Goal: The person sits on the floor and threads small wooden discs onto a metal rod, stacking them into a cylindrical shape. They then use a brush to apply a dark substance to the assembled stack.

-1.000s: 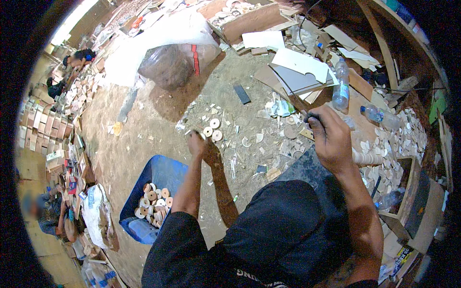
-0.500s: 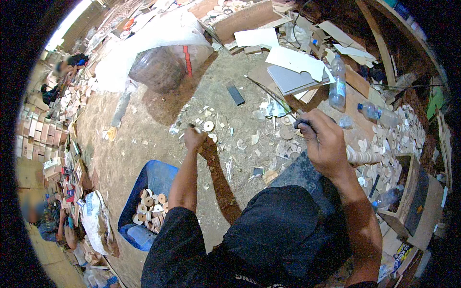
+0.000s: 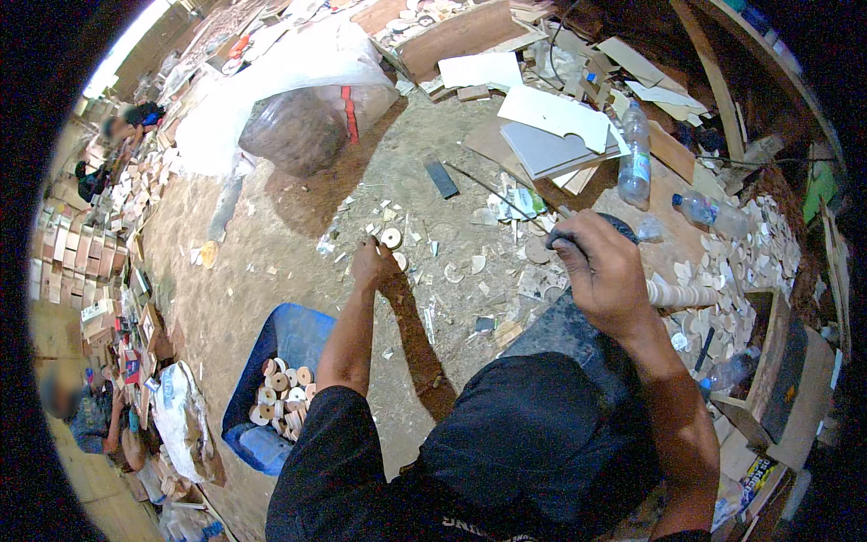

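My left hand (image 3: 372, 267) reaches low to the ground, its fingers bent together beside a pale wooden disc with a centre hole (image 3: 390, 238). Whatever sits between those fingertips is hidden. Another small disc (image 3: 399, 261) lies close by on the ground. My right hand (image 3: 596, 271), raised to the right, is closed round the dark grip of a tool with a long thin rod (image 3: 495, 191). The rod slants up and left from the hand over the scraps. Left of my left forearm stands a blue bin (image 3: 287, 327) with several wooden discs (image 3: 287, 390) in it.
A filled translucent sack (image 3: 293, 135) stands at the back. White and grey boards (image 3: 555, 135), plastic bottles (image 3: 635, 163) and wood offcuts lie back right. A row of discs (image 3: 682, 294) and a wooden box (image 3: 763, 361) are at right. Other people (image 3: 90, 420) sit far left.
The rod tool has swung lower and left at its far end, and my right hand has turned slightly. My left fingertips have moved a little right toward the disc.
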A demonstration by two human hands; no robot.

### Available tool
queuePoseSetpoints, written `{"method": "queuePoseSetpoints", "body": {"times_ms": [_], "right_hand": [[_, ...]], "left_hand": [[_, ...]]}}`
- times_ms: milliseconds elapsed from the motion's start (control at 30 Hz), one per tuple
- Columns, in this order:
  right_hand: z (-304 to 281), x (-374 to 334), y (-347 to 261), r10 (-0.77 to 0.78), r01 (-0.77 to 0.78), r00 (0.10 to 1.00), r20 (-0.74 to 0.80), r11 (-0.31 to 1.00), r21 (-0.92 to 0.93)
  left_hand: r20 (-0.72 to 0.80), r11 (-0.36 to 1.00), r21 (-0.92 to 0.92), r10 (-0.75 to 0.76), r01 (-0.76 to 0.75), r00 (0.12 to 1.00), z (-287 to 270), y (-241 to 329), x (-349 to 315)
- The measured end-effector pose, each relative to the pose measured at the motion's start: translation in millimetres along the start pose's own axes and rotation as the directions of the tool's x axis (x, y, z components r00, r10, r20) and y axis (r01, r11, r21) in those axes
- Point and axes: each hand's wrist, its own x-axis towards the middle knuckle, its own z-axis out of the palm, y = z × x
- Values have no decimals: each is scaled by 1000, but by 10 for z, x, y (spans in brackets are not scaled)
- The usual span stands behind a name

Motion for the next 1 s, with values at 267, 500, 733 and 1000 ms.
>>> {"method": "queuePoseSetpoints", "body": {"times_ms": [267, 500, 733, 1000], "right_hand": [[36, -3, 14, -7, 8, 1000, -26, 999, 50], [82, 8, 39, -9, 10, 1000, -28, 999, 52], [101, 8, 48, -12, 11, 1000, 4, 998, 59], [117, 11, 76, -13, 12, 1000, 19, 999, 43]], "left_hand": [[-179, 996, -62, -68, 57, 981, -280, 167, 93], [-61, 986, -38, 160, -163, 985, -44, 230, 285], [-32, 975, 143, 176, -170, 984, 221, 195, 254], [-56, 940, 38, 340, -338, 939, -71, 226, 212]]}}
